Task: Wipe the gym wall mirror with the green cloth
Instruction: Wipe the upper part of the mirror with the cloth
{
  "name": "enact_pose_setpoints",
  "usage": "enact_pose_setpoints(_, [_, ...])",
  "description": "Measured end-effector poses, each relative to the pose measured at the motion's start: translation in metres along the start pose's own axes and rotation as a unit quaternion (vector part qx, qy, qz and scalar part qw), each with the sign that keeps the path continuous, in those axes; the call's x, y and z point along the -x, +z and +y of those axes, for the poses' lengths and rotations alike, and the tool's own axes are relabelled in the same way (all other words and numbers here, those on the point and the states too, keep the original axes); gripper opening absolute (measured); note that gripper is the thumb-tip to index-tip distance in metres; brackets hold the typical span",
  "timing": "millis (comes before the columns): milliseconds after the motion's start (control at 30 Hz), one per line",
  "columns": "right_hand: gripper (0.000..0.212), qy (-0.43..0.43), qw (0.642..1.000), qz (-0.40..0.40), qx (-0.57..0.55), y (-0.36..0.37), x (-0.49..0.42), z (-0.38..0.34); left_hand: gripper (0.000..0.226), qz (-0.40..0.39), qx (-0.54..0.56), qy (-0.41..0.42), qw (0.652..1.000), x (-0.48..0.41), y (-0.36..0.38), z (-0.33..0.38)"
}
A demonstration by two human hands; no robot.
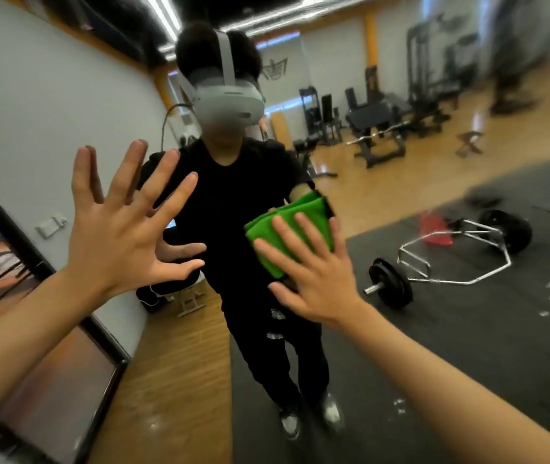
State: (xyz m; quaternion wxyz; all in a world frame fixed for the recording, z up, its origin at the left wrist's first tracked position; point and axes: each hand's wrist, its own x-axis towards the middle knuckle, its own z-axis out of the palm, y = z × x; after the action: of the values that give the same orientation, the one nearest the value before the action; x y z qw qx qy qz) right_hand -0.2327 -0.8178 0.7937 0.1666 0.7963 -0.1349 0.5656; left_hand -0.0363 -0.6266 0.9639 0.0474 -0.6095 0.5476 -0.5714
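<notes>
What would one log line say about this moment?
step: wiping mirror | right hand: flat, pressing green cloth | left hand: spread open, bare

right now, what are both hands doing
Left hand: open, fingers spread, holding nothing.
Right hand: open, straight fingers pressing the green cloth.

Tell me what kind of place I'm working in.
A gym, most likely: a trap bar loaded with weight plates lies on black rubber matting, and weight machines and a padded bench stand along the far wall.

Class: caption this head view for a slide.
Right hand presses the green cloth against the mirror; left hand spread open beside it.
</notes>
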Motion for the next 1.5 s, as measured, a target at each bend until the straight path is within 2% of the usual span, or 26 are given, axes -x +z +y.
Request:
enact_pose_setpoints(33, [0.061,0.030,0.999,0.018,0.014,-0.006,0.002,0.026,0.113,0.002,-0.001,-0.003,1.000,0.000,0.002,-0.001])
enact_pose_setpoints(100, [0.063,0.201,0.977,0.064,0.035,-0.016,0.002,0.079,0.108,0.041,-0.016,0.013,0.999,-0.001,0.006,0.000])
enact_pose_setpoints(167, [0.069,0.439,0.891,0.109,0.026,-0.023,-0.013,0.092,0.104,0.105,-0.038,0.047,0.993,-0.001,0.009,0.000])
enact_pose_setpoints(200, [0.072,0.509,0.852,0.121,0.019,-0.022,-0.023,0.081,0.105,0.119,-0.041,0.055,0.991,-0.002,0.009,-0.001])
enact_pose_setpoints(233, [0.074,0.529,0.841,0.116,0.016,-0.020,-0.030,0.064,0.106,0.123,-0.038,0.056,0.990,-0.002,0.009,-0.002])
enact_pose_setpoints(300, [0.073,0.425,0.900,0.095,-0.008,-0.013,-0.027,0.022,0.109,0.122,-0.032,0.055,0.990,-0.001,0.008,0.000])
enact_pose_setpoints(367, [0.070,0.235,0.972,0.024,-0.015,-0.002,-0.006,-0.016,0.112,0.116,-0.034,0.059,0.991,-0.001,0.006,-0.001])
enact_pose_setpoints(467, [0.066,0.040,0.999,-0.017,-0.016,0.000,0.016,0.000,0.114,0.110,-0.031,0.053,0.992,-0.001,0.004,-0.002])
enact_pose_setpoints(533, [0.063,0.066,0.998,0.016,0.017,-0.006,0.013,0.037,0.113,0.121,-0.032,0.047,0.991,0.000,0.004,0.001])
enact_pose_setpoints(567, [0.064,0.137,0.989,0.042,0.024,-0.010,0.007,0.055,0.113,0.125,-0.031,0.045,0.991,0.000,0.005,0.002])
enact_pose_setpoints(600, [0.065,0.240,0.968,0.074,0.020,-0.015,-0.002,0.066,0.113,0.126,-0.030,0.045,0.991,-0.001,0.007,0.002])
enact_pose_setpoints(667, [0.070,0.450,0.884,0.126,-0.015,-0.015,-0.026,0.054,0.113,0.124,-0.030,0.048,0.991,-0.003,0.009,0.002])
enact_pose_setpoints(700, [0.072,0.509,0.851,0.128,-0.029,-0.013,-0.036,0.032,0.113,0.123,-0.031,0.050,0.991,-0.003,0.010,0.001])
enact_pose_setpoints(733, [0.072,0.508,0.853,0.117,-0.037,-0.010,-0.040,0.006,0.112,0.121,-0.029,0.052,0.991,-0.004,0.009,0.000])
enact_pose_setpoints(767, [0.071,0.452,0.886,0.094,-0.047,-0.005,-0.036,-0.020,0.110,0.117,-0.022,0.055,0.991,-0.003,0.009,-0.001])
enact_pose_setpoints(833, [0.068,0.217,0.975,0.018,-0.053,0.006,-0.006,-0.055,0.105,0.114,-0.006,0.054,0.992,0.000,0.007,-0.001])
enact_pose_setpoints(900, [0.065,0.023,0.999,-0.019,-0.021,0.010,0.014,-0.041,0.103,0.123,-0.003,0.055,0.991,0.000,0.008,-0.001])
enact_pose_setpoints(933, [0.064,-0.011,1.000,-0.014,-0.012,0.010,0.015,-0.024,0.102,0.123,-0.006,0.058,0.991,-0.001,0.010,-0.002])
enact_pose_setpoints(967, [0.063,-0.003,1.000,0.003,-0.003,0.008,0.013,-0.005,0.101,0.124,-0.009,0.060,0.990,-0.002,0.013,-0.003])
enact_pose_setpoints(1033, [0.063,0.112,0.992,0.058,0.009,0.001,0.004,0.034,0.102,0.128,-0.006,0.060,0.990,-0.005,0.018,-0.004])
enact_pose_setpoints(1133, [0.066,0.356,0.926,0.127,-0.001,-0.007,-0.008,0.061,0.099,0.136,0.002,0.065,0.989,-0.005,0.019,-0.004])
enact_pose_setpoints(1200, [0.071,0.431,0.894,0.121,0.000,-0.002,-0.012,0.033,0.098,0.150,0.014,0.065,0.986,-0.006,0.015,-0.003])
enact_pose_setpoints(1233, [0.074,0.407,0.909,0.095,-0.001,0.002,-0.009,0.011,0.097,0.149,0.013,0.061,0.987,-0.006,0.016,-0.002])
enact_pose_setpoints(1300, [0.070,0.250,0.968,0.027,-0.020,0.008,0.001,-0.027,0.096,0.142,0.010,0.061,0.988,-0.007,0.017,-0.002])
enact_pose_setpoints(1367, [0.065,0.156,0.987,0.000,-0.028,0.007,-0.005,-0.036,0.094,0.129,0.016,0.065,0.989,-0.006,0.017,-0.003])
enact_pose_setpoints(1500, [0.065,0.184,0.982,0.032,-0.028,-0.014,-0.076,-0.022,0.094,0.099,0.033,0.054,0.993,0.000,0.006,-0.002])
